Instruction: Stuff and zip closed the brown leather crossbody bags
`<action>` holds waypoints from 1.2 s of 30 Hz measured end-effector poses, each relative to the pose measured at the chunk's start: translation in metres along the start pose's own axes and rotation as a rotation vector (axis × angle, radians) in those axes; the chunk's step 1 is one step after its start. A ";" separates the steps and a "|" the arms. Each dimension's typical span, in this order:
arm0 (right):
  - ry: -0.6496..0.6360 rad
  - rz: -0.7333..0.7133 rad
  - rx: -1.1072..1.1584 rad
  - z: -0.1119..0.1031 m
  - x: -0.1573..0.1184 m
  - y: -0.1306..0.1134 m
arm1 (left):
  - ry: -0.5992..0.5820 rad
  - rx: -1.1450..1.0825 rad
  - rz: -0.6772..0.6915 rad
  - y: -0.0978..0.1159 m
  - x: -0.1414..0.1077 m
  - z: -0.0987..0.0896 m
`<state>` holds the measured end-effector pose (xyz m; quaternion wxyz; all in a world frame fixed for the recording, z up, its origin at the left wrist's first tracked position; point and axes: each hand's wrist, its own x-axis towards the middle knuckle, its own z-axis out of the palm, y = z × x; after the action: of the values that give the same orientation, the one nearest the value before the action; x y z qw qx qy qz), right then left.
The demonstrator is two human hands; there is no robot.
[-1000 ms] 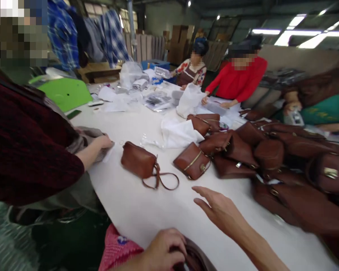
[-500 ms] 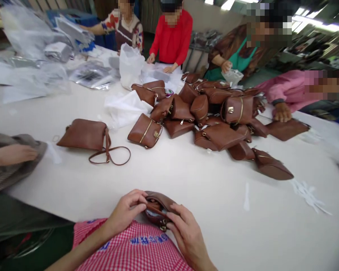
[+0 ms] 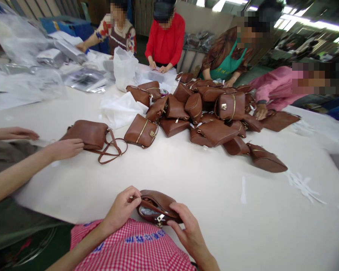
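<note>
A small brown handbag (image 3: pixel 161 201) rests at the table's near edge, its zipped top turned up and gaping. Something pale shows inside, and a metal zip pull hangs at the front. My left hand (image 3: pixel 122 207) pinches the bag's left end between thumb and fingers. On the right end, my right hand (image 3: pixel 188 227) grips with the thumb at the front and the fingers over the back. A red checked apron (image 3: pixel 135 248) lies just below the bag.
A pile of brown handbags (image 3: pixel 214 109) fills the table's middle. A co-worker's hand (image 3: pixel 64 148) touches another strapped handbag (image 3: pixel 89 131) at left. White strips (image 3: pixel 303 186) lie right, and plastic bags (image 3: pixel 19 39) are heaped at the far left. Several people stand around the table.
The bag's mouth shows wider, with the zip pull now plainly visible. My right thumb has come off the opening to the front. A co-worker's hand at left has reached the strapped handbag.
</note>
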<state>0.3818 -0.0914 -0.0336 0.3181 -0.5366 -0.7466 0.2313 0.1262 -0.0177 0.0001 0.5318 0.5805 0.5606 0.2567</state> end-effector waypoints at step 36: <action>0.084 0.271 -0.015 0.011 0.030 -0.041 | -0.219 0.893 0.791 0.029 -0.008 0.024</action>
<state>0.3410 -0.0759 -0.0063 0.3107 -0.6442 -0.6549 0.2439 0.1569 -0.0274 0.0210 0.1556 0.9349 0.2980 0.1137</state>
